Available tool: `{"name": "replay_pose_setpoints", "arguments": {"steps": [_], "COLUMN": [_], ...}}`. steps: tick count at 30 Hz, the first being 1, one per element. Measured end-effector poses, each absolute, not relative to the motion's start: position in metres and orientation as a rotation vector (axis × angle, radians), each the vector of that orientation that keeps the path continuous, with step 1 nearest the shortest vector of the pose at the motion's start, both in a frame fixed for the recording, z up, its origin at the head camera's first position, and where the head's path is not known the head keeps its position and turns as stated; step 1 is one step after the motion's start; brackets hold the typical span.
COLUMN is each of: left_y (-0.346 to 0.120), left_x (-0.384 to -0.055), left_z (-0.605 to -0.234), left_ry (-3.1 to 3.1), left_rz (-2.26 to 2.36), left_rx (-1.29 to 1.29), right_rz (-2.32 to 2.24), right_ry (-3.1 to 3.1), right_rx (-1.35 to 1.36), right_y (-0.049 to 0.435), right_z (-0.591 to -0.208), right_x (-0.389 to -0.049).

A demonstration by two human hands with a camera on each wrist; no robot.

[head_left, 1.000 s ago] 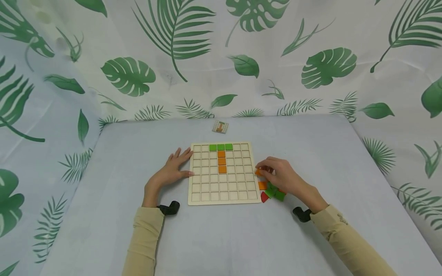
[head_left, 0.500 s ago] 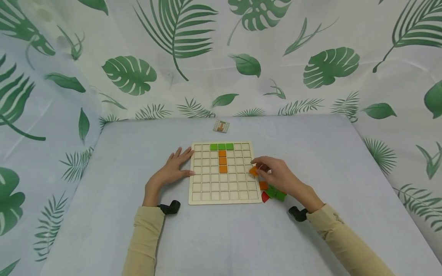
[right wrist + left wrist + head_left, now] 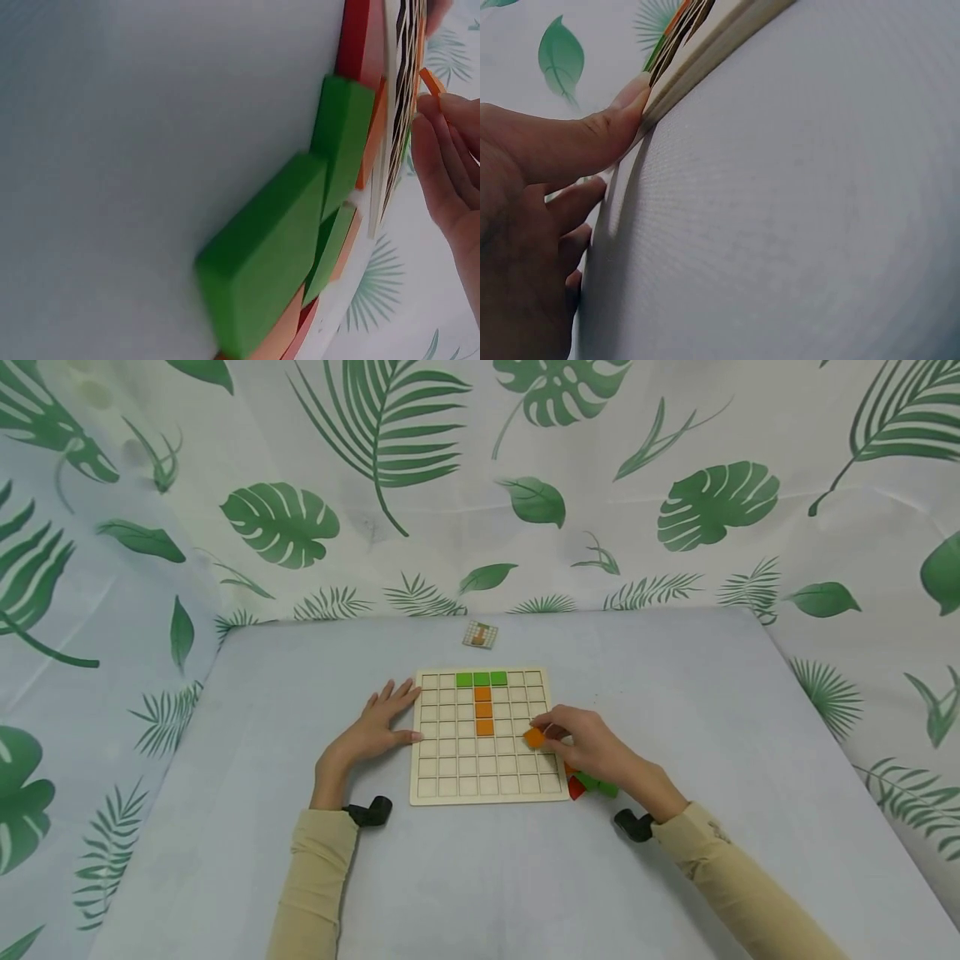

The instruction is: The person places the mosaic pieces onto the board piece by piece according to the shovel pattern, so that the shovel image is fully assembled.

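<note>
Head view: right hand (image 3: 588, 742) pinches orange tile (image 3: 534, 737) over right side of board (image 3: 457, 768). Left hand (image 3: 369, 731) — fingers spread — touches left edge. Three green tiles (image 3: 482, 679) in top row, three orange squares (image 3: 483, 710) in line below. Pile (image 3: 596, 783) by right edge.

Left wrist view: thumb on board's edge.

Right wrist view: tile tilted in pinch — hard to tell if touching board.

Creased khaki sleeves (image 3: 315, 877), bare hands (image 3: 371, 729), a stubby black camera (image 3: 377, 811) at each wrist.
</note>
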State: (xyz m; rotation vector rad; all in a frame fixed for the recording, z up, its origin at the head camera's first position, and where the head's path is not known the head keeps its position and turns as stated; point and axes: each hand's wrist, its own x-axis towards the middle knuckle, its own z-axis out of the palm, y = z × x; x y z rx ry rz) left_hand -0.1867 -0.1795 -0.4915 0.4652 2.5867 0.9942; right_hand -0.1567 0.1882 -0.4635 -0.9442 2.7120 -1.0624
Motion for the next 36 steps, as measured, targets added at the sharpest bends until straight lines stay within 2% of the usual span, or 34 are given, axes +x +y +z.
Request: {"name": "replay_pose_setpoints", "arguments": {"steps": [15, 24, 36], "left_y": [-0.178, -0.179, -0.180], "left_x": [-0.185, -0.187, -0.187], "left_z": [-0.492, -0.491, -0.490], "left_ry": [2.590, 2.590, 2.567], "left_rz": [0.986, 0.970, 0.995], "left_rx": [0.456, 0.467, 0.458], "right_rz": [-1.080, -1.050, -0.981], "right_ry": [2.688, 2.667, 2.687], "right_rx": [-1.003, -0.903, -0.996], "right_y": [0.170, 0.159, 0.145], "right_z": [-0.465, -0.461, -0.461], "right_x": [-0.159, -0.161, -0.163]}}
